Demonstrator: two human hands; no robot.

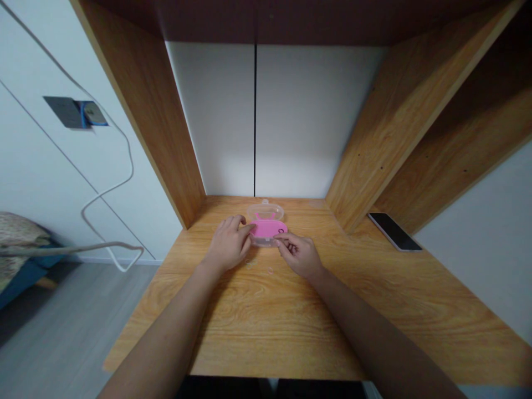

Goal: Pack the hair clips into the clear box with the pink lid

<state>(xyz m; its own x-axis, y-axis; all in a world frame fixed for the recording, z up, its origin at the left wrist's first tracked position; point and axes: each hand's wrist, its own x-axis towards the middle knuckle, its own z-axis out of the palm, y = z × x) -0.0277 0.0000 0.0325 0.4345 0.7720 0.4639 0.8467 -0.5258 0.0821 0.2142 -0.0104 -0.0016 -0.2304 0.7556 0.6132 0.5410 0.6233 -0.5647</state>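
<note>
A small oval clear plastic case (pixel 265 242) with a bright pink insert (pixel 268 228) lies on the wooden desk, its clear lid (pixel 266 210) tipped open toward the back wall. My left hand (pixel 229 242) grips the case's left end, with a fingertip over the pink surface. At the right front edge, my right hand (pixel 300 254) has thumb and forefinger pinched together; what is between them is too small to make out. Close to those fingertips, a tiny dark loop (pixel 281 231) shows against the pink.
Small clear loops (pixel 270 270) lie on the desk (pixel 266 321) in front of the case. A phone (pixel 394 231) rests at the right beside a wooden upright (pixel 374 155). A white cable (pixel 128 149) hangs along the left wall.
</note>
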